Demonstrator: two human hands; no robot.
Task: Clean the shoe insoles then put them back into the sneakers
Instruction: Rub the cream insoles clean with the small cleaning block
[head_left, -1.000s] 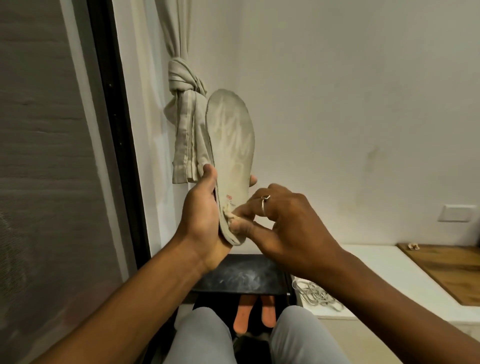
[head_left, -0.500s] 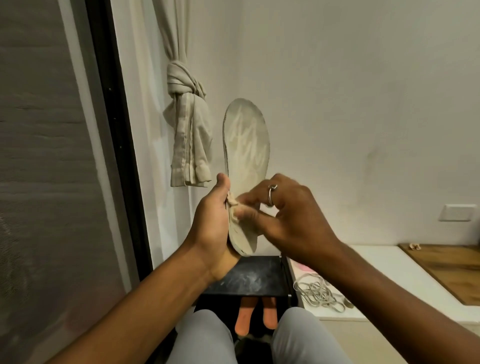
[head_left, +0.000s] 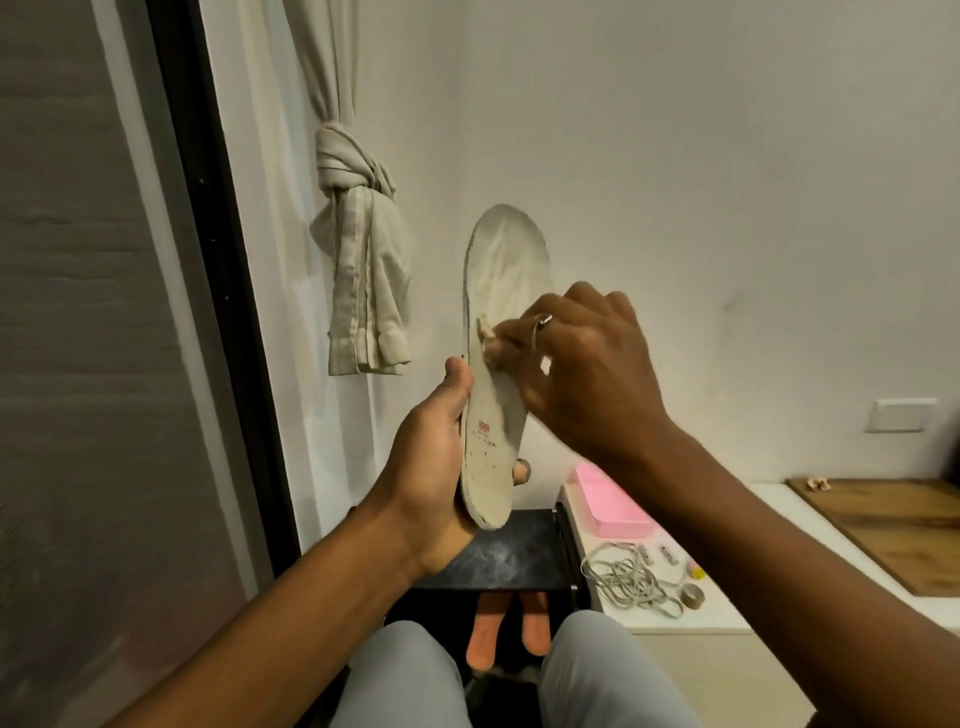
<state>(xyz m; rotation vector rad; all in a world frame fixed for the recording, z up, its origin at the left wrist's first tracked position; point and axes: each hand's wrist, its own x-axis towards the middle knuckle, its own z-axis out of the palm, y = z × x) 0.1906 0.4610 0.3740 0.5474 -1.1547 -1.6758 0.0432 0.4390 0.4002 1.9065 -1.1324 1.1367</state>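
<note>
A pale grey insole (head_left: 498, 291) stands upright in front of me, toe end up, with a small red logo near its heel. My left hand (head_left: 434, 457) grips its heel end, thumb on the left edge and fingers behind. My right hand (head_left: 582, 364), wearing a ring, pinches a small beige wad of cloth (head_left: 485, 338) and presses it against the middle of the insole's face. Two orange insoles (head_left: 506, 629) lie low down between my knees, partly hidden under a black stool top. No sneakers are in view.
A black stool top (head_left: 514, 556) sits below the hands. To the right, a white ledge (head_left: 727, 613) carries a pink box (head_left: 613, 501), tangled grey laces (head_left: 628, 579) and small bits. A wooden board (head_left: 893, 530) lies far right. A knotted curtain (head_left: 358, 270) hangs by a dark window frame.
My right hand has slid the cloth up the insole from the heel toward the middle. The insole has shifted right and lower in view, uncovering its logo.
</note>
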